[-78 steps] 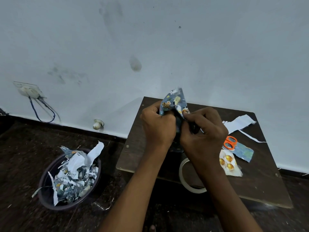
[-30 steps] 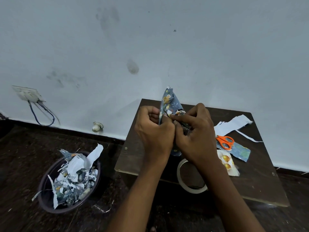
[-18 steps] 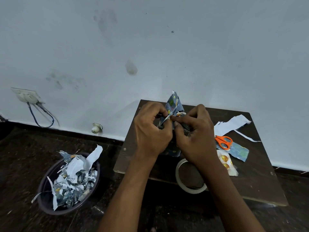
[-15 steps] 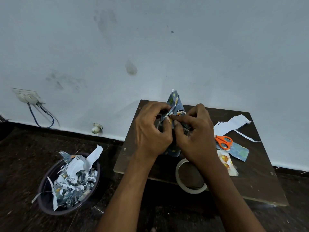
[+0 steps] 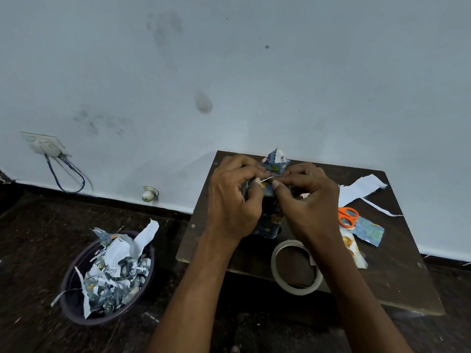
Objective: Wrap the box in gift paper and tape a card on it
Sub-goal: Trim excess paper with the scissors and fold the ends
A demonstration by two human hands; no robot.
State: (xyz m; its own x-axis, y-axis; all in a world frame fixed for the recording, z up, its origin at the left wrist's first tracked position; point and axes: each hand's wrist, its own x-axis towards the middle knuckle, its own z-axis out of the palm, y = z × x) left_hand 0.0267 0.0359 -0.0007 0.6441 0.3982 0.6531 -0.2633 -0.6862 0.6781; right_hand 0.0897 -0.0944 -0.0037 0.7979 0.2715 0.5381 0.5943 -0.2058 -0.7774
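Pinched between left hand (image 5: 233, 200) and right hand (image 5: 309, 200) near the table's (image 5: 397, 284) far edge: gift paper (image 5: 274, 163), apparently folded over a mostly hidden box (image 5: 269, 225).

Upright box (image 5: 269, 220) in blue patterned gift paper (image 5: 275, 161), top flap peaked.

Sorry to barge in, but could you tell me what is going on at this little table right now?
A person is wrapping a small box in blue patterned gift paper over a low wooden table. The left hand and right hand both pinch the paper, folding a flap at the top end. A tape roll, orange scissors and paper offcuts lie on the table. A bin of scraps stands on the floor.
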